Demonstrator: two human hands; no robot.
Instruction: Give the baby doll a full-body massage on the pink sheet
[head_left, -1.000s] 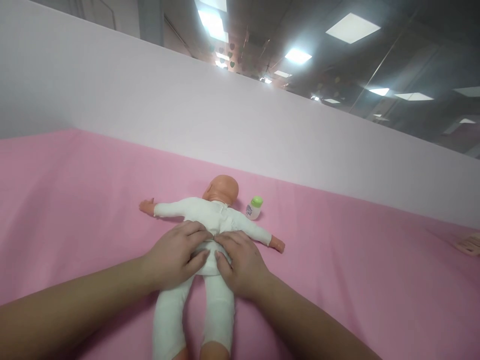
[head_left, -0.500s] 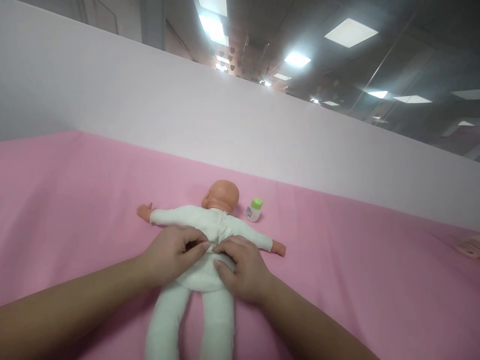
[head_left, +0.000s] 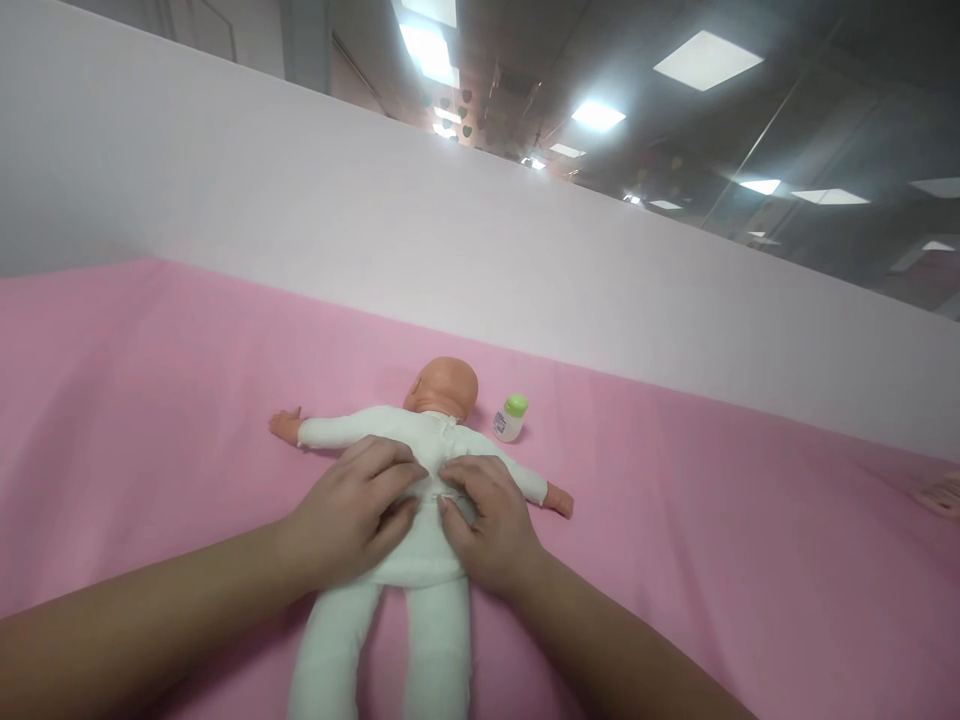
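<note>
A baby doll (head_left: 420, 550) with a white cloth body lies face down, its arms stretched out to both sides. Its bald head (head_left: 447, 386) points away from me. On the left of the doll's back rests my left hand (head_left: 360, 510), fingers curved and thumb apart from them. My right hand (head_left: 491, 515) lies on the right side of the back, also open, thumb and fingers apart around a small fold of the cloth. Between the two hands runs a narrow strip of the back. A small bottle (head_left: 508, 426) with a green cap stands beside the head.
Pink cloth (head_left: 675, 520) covers the surface under the doll, with soft wrinkles. A white wall panel (head_left: 450, 240) rises behind it, slanting down to the right. At the right edge lies a pale pink object (head_left: 943, 495), partly cut off.
My fingers have spread from a pinch at the middle of the doll's back. The hands are slightly farther apart, and the bunched cloth between them lies flatter.
</note>
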